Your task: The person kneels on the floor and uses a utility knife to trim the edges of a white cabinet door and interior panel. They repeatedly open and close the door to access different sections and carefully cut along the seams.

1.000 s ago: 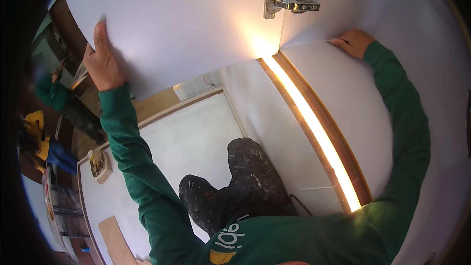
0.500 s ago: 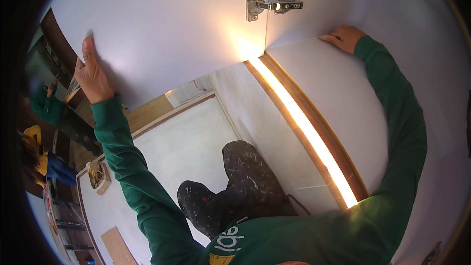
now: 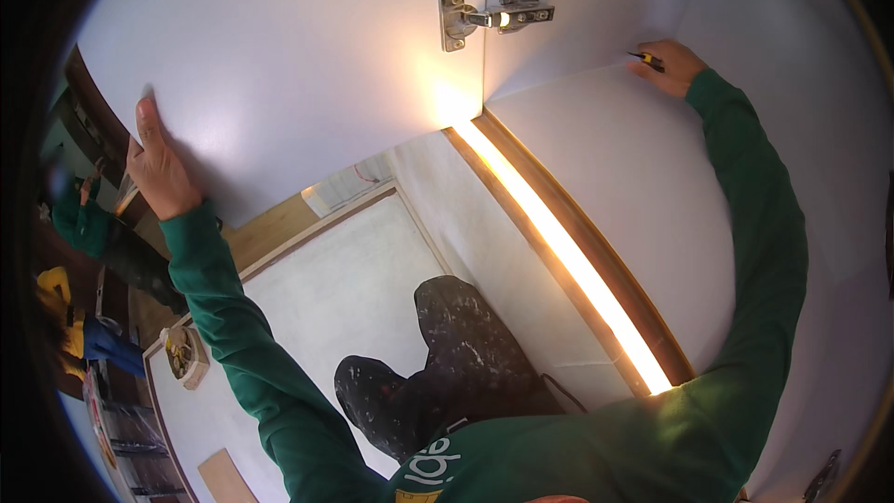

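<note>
My left hand (image 3: 165, 172) grips the free edge of a white cabinet door (image 3: 298, 56), its thumb flat on the inner face and its fingers hidden behind the panel. A metal hinge (image 3: 454, 22) joins the door to the white cabinet side. Inside the cabinet, my right hand (image 3: 678, 68) is closed round a small black-and-yellow hand tool (image 3: 649, 61) with a thin dark tip. That tip points left, close to the corner where the cabinet's side panel (image 3: 568, 61) meets its bottom panel (image 3: 615, 158). The tool's exact kind is too small to tell.
A lit strip light (image 3: 559, 242) runs along the cabinet's lower front edge. Below me lies a white framed panel (image 3: 345, 261), with a small tray of bits (image 3: 186, 359) and a brown board piece (image 3: 226, 477) on it. Two people (image 3: 88, 224) are at far left.
The yellow-and-black tool now shows in my right hand, which has shifted slightly right. My left hand and the door appear slightly further left and lower as the view shifts.
</note>
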`<state>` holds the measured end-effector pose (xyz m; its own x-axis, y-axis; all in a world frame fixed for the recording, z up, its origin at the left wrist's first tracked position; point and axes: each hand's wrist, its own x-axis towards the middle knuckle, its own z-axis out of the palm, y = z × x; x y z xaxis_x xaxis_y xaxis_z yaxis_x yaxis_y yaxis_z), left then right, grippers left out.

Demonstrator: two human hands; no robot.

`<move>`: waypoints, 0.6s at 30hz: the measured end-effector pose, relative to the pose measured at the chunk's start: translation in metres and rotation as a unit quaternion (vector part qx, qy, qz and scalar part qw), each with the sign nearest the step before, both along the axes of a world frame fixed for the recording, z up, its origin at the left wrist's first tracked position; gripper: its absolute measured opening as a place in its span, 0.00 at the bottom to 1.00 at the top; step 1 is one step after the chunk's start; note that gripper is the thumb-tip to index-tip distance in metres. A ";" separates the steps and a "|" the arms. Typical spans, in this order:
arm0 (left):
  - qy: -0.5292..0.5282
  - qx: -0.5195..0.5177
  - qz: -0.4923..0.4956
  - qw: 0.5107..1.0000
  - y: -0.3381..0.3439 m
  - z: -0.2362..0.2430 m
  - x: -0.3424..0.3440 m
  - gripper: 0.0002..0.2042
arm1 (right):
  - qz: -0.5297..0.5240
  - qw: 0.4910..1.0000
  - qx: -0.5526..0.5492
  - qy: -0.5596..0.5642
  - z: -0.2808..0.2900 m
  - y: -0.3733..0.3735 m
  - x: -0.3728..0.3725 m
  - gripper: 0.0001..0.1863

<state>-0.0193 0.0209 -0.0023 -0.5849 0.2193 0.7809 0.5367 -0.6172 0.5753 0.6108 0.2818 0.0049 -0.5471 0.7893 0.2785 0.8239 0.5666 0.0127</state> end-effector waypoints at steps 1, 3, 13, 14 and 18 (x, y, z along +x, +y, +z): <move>-0.002 0.010 0.001 1.000 0.000 -0.001 -0.002 0.29 | 0.022 0.999 0.030 0.004 0.004 -0.003 0.006 0.20; 0.014 0.009 0.015 1.000 0.001 -0.003 -0.004 0.29 | 0.029 0.999 0.042 0.014 0.008 -0.008 0.017 0.15; 0.018 -0.031 0.048 0.998 -0.007 0.005 0.003 0.30 | -0.092 0.920 -0.175 0.338 0.041 -0.022 0.044 0.11; 0.018 -0.041 0.054 0.998 -0.007 0.005 0.003 0.30 | -0.099 0.911 -0.203 0.346 0.044 -0.022 0.042 0.11; 0.018 -0.001 0.029 0.999 -0.001 0.000 0.004 0.30 | -0.065 0.935 -0.242 0.253 0.033 -0.028 0.023 0.13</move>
<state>-0.0153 0.0201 -0.0026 -0.5681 0.1884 0.8011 0.5917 -0.5832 0.5567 0.6339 0.2540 0.0376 -0.3335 0.9403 0.0686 0.7174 0.3003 -0.6287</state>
